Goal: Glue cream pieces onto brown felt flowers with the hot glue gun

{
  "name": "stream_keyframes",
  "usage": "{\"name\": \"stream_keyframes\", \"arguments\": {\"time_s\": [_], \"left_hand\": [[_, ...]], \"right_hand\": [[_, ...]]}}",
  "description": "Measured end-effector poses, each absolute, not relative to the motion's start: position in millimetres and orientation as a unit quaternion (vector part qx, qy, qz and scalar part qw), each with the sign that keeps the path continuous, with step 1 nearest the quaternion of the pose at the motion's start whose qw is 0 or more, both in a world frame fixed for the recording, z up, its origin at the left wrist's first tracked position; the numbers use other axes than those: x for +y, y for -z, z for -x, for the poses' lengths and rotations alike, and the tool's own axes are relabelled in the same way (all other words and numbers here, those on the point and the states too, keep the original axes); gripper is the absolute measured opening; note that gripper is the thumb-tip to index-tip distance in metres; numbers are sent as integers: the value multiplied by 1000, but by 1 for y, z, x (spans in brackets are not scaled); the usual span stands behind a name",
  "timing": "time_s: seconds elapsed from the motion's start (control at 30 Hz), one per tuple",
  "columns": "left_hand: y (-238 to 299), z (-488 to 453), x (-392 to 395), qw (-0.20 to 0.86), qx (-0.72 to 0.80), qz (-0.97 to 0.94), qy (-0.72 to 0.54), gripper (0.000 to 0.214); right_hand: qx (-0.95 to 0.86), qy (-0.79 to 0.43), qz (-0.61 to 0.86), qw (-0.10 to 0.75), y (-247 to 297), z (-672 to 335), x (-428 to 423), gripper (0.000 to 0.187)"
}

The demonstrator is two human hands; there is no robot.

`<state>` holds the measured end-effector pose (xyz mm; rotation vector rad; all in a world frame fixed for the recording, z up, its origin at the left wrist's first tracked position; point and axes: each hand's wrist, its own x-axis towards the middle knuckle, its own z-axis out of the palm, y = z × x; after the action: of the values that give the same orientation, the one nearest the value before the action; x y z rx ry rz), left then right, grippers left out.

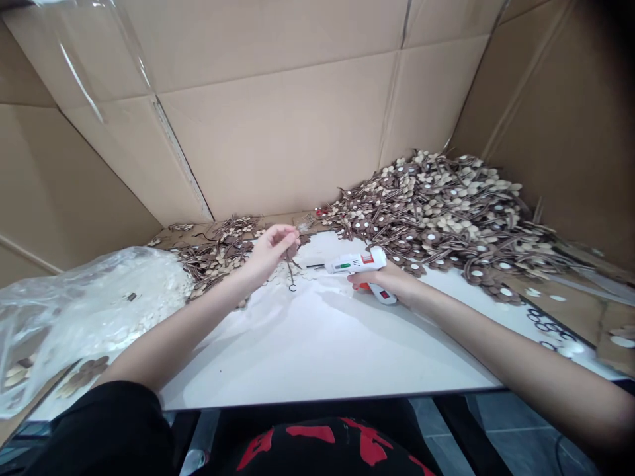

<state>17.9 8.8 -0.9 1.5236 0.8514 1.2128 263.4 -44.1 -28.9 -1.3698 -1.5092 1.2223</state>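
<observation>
My left hand (274, 248) is closed in a pinch above the white board (307, 357). Between its fingertips is a small brown piece with thin strands (292, 259) hanging down; its full shape is partly hidden by the fingers. My right hand (384, 281) wraps round the grip of a white and orange hot glue gun (354, 262). The gun's dark nozzle points left, toward the brown piece but apart from it. A small dark hook shape (292, 287) shows just below the strands.
A large heap of brown and beige flower pieces (436, 198) lies at the back right. A smaller pile (218, 254) sits back left, beside a clear plastic bag (119, 291) of white discs. Dark rings (543, 320) lie at right. Cardboard walls (278, 132) enclose the table.
</observation>
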Motion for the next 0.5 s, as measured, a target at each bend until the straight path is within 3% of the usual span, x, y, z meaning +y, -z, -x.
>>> {"name": "stream_keyframes", "arguments": {"time_s": [0.07,0.17,0.33,0.5], "left_hand": [[11,-23,-16,587,342,-539,-498,23],[29,-25,-40,651,356,-457,-490,21],[46,-25,-43,653,382,-415,-505,17],[52,-24,-41,626,370,-508,-462,28]], "right_hand": [[-596,-472,533,371,31,-263,-43,17],[-605,-475,520,373,32,-262,-42,18],[-581,-483,534,380,29,-262,-44,21],[-602,-462,536,369,27,-262,-45,15]]}}
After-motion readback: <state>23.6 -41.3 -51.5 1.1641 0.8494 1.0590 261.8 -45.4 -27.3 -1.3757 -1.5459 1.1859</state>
